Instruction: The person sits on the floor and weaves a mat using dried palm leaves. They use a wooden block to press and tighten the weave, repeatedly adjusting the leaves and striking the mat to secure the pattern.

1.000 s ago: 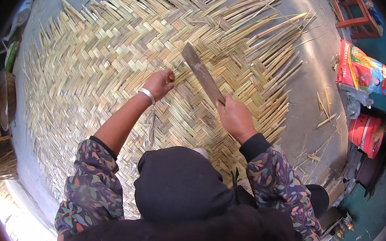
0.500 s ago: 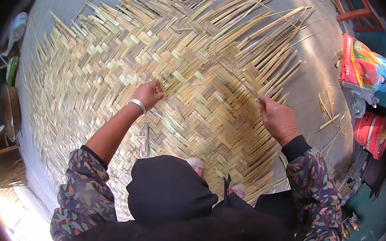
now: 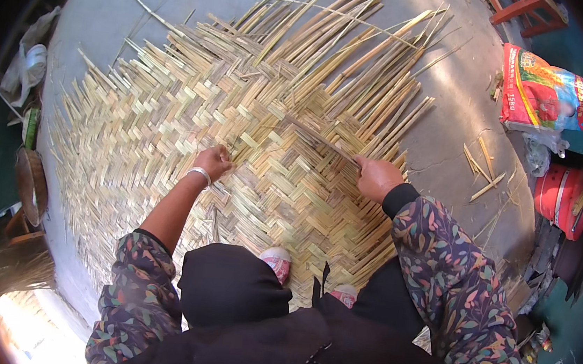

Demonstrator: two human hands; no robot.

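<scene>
A large herringbone mat [image 3: 169, 142] of pale, flat reed strips lies spread before me, with loose strip ends fanning out along its far and right edges. My right hand [image 3: 380, 179] is closed round the end of a long thin brown strip [image 3: 325, 141]. This strip slants up and left, and its far end lies at the weave. To the left, my left hand [image 3: 214, 162], with a silver bangle at the wrist, is just over the mat's middle. Its fingers are curled together in a pinch; whatever they hold is too small to make out.
My shoes [image 3: 275, 263] are at the mat's near edge. On the right are a red and blue printed sack [image 3: 559, 95], a red bucket [image 3: 558, 201], loose reed pieces [image 3: 482, 165] and a wooden stool [image 3: 529, 12]. A round basket [image 3: 30, 185] stands at the left.
My right hand has moved left across the mat, bringing the brown strip closer to my left hand. The left hand stays pinched in nearly the same place. The whole view has shifted slightly.
</scene>
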